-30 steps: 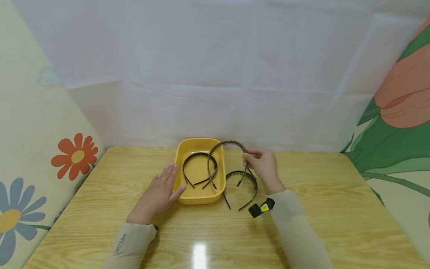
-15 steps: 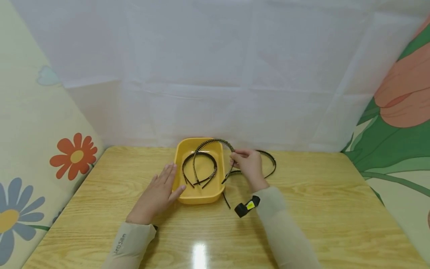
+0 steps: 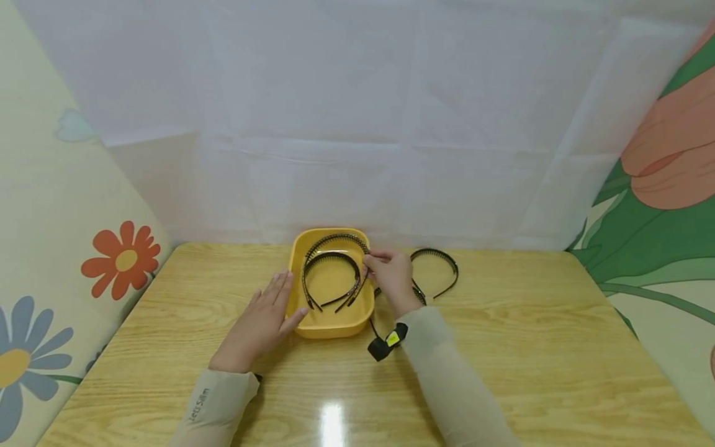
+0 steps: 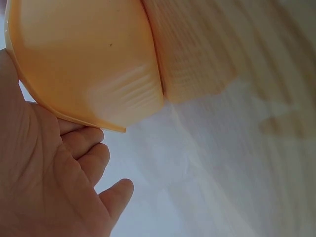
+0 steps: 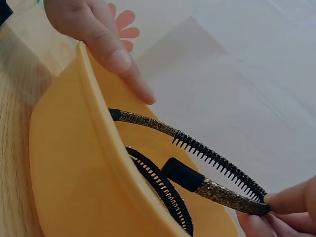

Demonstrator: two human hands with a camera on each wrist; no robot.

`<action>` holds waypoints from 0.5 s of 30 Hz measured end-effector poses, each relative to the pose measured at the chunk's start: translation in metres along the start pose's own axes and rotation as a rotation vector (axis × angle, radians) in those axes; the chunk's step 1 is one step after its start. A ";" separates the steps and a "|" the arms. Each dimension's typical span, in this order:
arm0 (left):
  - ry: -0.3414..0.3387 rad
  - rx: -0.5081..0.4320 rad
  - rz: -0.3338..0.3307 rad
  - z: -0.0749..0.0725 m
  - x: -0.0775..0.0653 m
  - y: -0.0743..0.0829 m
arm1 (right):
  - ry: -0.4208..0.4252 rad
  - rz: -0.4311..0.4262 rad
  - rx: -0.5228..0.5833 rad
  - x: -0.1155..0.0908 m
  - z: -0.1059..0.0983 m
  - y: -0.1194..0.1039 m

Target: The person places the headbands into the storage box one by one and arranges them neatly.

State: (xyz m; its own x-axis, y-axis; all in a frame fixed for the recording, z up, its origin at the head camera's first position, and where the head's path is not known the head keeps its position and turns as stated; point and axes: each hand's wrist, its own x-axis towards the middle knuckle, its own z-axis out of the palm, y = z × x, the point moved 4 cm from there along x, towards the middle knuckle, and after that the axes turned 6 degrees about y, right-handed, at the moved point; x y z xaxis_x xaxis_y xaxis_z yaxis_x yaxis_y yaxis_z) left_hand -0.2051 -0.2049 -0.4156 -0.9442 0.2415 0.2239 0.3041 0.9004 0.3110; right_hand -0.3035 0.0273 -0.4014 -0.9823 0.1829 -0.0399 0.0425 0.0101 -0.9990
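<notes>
The left hand (image 3: 259,326) and the right hand (image 3: 393,278) are above a wooden table (image 3: 558,347), and nearer the body, between the forearms, a white glare (image 3: 332,425) shines on it. Beyond both hands hangs a creased white sheet (image 3: 357,124). To the left of the left hand, a pale panel (image 3: 33,211) carries a red flower (image 3: 126,259), a blue flower (image 3: 11,367) and a faint shape (image 3: 75,126), perhaps a heart. Far right of the right hand is a large pink flower (image 3: 670,149) with green leaves (image 3: 676,233).

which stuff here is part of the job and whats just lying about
Seems part of the job:
glittery headband, pinched by the right hand
yellow tub, touched by the left hand
dark headband inside the tub
probably the headbands on the table

Just surroundings:
white sheet
red flower print
</notes>
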 end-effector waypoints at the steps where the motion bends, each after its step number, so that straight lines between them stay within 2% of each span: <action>1: 0.000 0.000 0.000 0.000 0.000 0.000 | -0.003 -0.012 -0.006 0.000 0.002 0.001; 6: -0.012 -0.002 -0.009 0.001 0.001 -0.001 | -0.018 -0.053 -0.017 0.000 0.012 0.002; 15: -0.016 -0.011 -0.012 0.003 0.001 -0.003 | 0.011 -0.076 -0.072 -0.002 0.021 0.005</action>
State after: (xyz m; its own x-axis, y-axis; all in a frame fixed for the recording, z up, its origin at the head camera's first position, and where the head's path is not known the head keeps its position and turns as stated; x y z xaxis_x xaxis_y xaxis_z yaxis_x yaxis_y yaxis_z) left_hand -0.2071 -0.2064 -0.4196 -0.9497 0.2364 0.2053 0.2938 0.8994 0.3237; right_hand -0.3054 0.0062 -0.4065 -0.9812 0.1894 0.0366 -0.0188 0.0949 -0.9953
